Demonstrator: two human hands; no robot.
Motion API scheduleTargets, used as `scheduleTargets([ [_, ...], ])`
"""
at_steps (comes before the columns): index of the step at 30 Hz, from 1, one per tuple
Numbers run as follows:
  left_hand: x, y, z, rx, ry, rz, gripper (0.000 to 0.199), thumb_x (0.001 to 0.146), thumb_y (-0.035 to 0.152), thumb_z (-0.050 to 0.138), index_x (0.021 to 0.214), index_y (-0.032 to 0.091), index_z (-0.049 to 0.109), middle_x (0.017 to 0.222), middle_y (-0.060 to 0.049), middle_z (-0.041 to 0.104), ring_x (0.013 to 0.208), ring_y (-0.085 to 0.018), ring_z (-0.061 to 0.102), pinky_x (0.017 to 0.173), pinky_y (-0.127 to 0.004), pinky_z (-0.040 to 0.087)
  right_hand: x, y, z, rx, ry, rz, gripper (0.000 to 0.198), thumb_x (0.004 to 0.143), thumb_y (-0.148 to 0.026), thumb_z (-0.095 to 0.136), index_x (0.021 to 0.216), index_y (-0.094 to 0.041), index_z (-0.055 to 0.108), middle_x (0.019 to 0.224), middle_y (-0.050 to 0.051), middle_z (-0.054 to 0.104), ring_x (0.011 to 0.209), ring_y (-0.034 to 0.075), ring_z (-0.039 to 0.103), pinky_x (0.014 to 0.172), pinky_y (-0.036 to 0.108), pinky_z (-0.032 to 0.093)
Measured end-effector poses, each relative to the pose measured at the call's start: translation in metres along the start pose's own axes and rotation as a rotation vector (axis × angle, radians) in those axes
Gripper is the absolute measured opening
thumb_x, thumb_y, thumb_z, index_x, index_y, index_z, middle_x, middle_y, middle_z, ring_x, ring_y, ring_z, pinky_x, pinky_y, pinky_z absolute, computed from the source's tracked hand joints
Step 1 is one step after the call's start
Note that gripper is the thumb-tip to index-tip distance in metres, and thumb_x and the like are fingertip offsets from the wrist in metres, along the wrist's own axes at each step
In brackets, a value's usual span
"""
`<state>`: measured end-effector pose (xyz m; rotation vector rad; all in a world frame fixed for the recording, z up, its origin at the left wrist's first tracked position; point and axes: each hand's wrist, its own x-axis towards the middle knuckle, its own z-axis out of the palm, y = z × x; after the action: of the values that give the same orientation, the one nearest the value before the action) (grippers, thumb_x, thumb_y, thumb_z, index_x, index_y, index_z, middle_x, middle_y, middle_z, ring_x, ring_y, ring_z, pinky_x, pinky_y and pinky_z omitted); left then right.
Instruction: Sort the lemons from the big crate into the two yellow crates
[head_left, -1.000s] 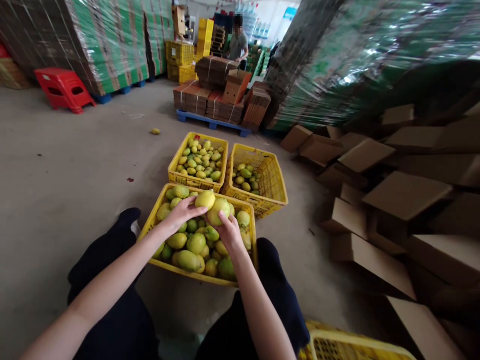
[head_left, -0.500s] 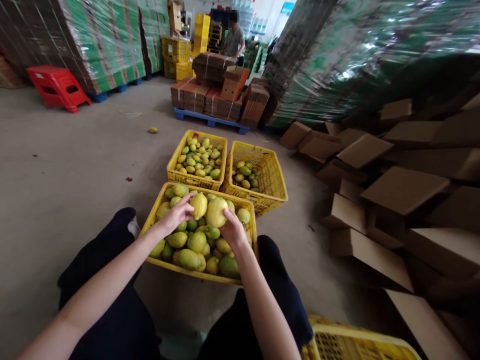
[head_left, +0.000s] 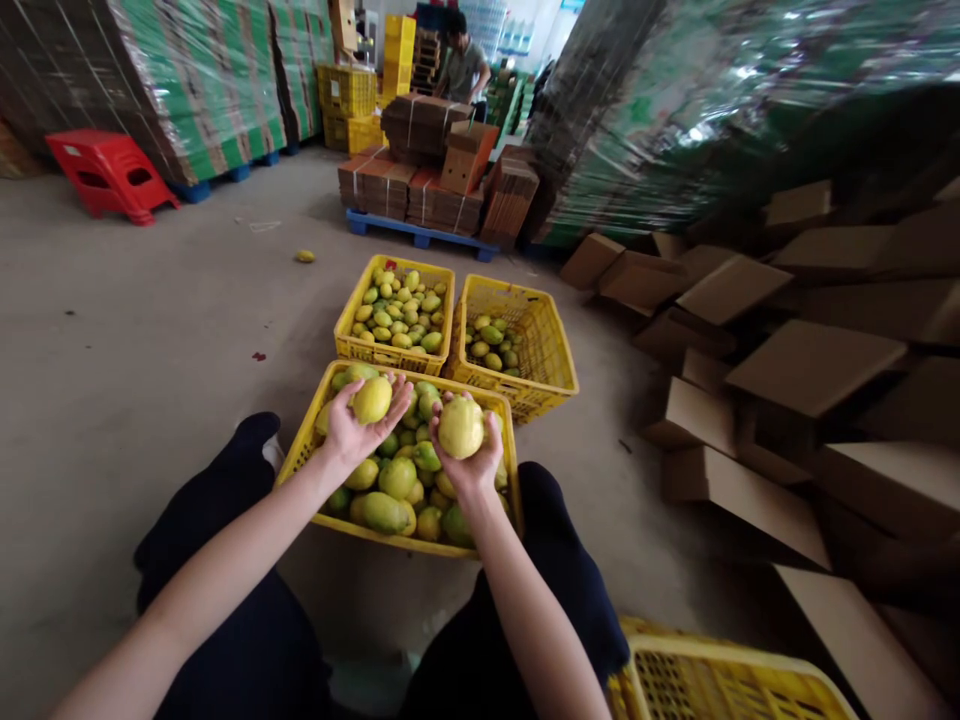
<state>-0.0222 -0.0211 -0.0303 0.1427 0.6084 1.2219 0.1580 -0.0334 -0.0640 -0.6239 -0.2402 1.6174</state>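
My left hand (head_left: 346, 438) is turned palm up, with a yellow lemon (head_left: 373, 399) lying in it and the fingers stretched toward the right. In my right hand (head_left: 475, 474), a larger pale-yellow lemon (head_left: 460, 427) is cupped with the fingers curled round its sides. Both hands are above a yellow plastic crate (head_left: 409, 541) between my knees, filled with green and yellow lemons. Just beyond it stand two more yellow crates: the left crate (head_left: 390, 351) holds many smaller lemons, and the right crate (head_left: 551, 345) has a small heap at its left side.
Open cardboard boxes (head_left: 814, 365) are piled along the right. A yellow crate (head_left: 720, 685) is by my right leg. Ahead, flattened cartons (head_left: 450, 210) lie on a blue pallet, with a person (head_left: 461, 70) behind. A red stool (head_left: 112, 175) and a stray lemon (head_left: 304, 256) are at left.
My left hand has rolled from a fingertip grip to palm up under its lemon. My right hand has turned too, its lemon now resting in the palm. The hands are farther apart.
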Motion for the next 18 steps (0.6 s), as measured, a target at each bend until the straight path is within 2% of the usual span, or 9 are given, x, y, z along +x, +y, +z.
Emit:
scheduleTargets([
  [3, 0.007, -0.005, -0.002, -0.074, 0.057, 0.082, 0.031, 0.089, 0.035, 0.057, 0.114, 0.022, 0.071, 0.111, -0.007, 0.078, 0.120, -0.023, 0.072, 0.096, -0.038, 0.063, -0.002, -0.002, -0.002, -0.018, -0.006, -0.059, 0.041, 0.078, -0.061, 0.075, 0.104, -0.030, 0.072, 0.108, 0.002, 0.078, 0.098, 0.024, 0.074, 0.089, 0.044, 0.063],
  [7, 0.015, -0.008, -0.008, -0.054, 0.057, 0.151, 0.037, 0.085, 0.034, 0.059, 0.119, 0.025, 0.071, 0.111, -0.006, 0.078, 0.119, -0.025, 0.073, 0.099, -0.044, 0.062, 0.000, -0.003, -0.004, -0.062, 0.000, -0.051, 0.041, 0.080, -0.061, 0.073, 0.107, -0.030, 0.072, 0.112, 0.003, 0.078, 0.099, 0.024, 0.074, 0.087, 0.043, 0.063],
  [10, 0.015, -0.009, -0.008, -0.040, 0.037, 0.160, 0.039, 0.086, 0.032, 0.060, 0.123, 0.026, 0.071, 0.111, -0.006, 0.079, 0.114, -0.025, 0.074, 0.097, -0.043, 0.063, 0.002, -0.001, -0.003, -0.056, 0.018, -0.042, 0.041, 0.082, -0.058, 0.069, 0.108, -0.028, 0.072, 0.116, 0.006, 0.079, 0.097, 0.025, 0.075, 0.085, 0.043, 0.063],
  [15, 0.009, -0.004, 0.001, -0.114, 0.106, 0.095, 0.035, 0.091, 0.025, 0.051, 0.119, 0.022, 0.073, 0.100, -0.006, 0.078, 0.096, -0.019, 0.077, 0.084, -0.032, 0.065, 0.002, 0.002, -0.002, -0.025, 0.029, -0.039, 0.038, 0.080, -0.054, 0.069, 0.107, -0.028, 0.072, 0.114, 0.004, 0.080, 0.094, 0.024, 0.075, 0.083, 0.042, 0.063],
  [18, -0.001, -0.005, 0.003, 0.089, 0.013, -0.067, 0.027, 0.091, 0.032, 0.058, 0.105, 0.019, 0.076, 0.092, -0.009, 0.077, 0.082, -0.019, 0.076, 0.064, -0.024, 0.062, 0.006, -0.009, -0.007, -0.010, 0.065, -0.109, 0.034, 0.079, -0.050, 0.068, 0.105, -0.028, 0.073, 0.112, 0.004, 0.080, 0.098, 0.024, 0.074, 0.088, 0.044, 0.062],
])
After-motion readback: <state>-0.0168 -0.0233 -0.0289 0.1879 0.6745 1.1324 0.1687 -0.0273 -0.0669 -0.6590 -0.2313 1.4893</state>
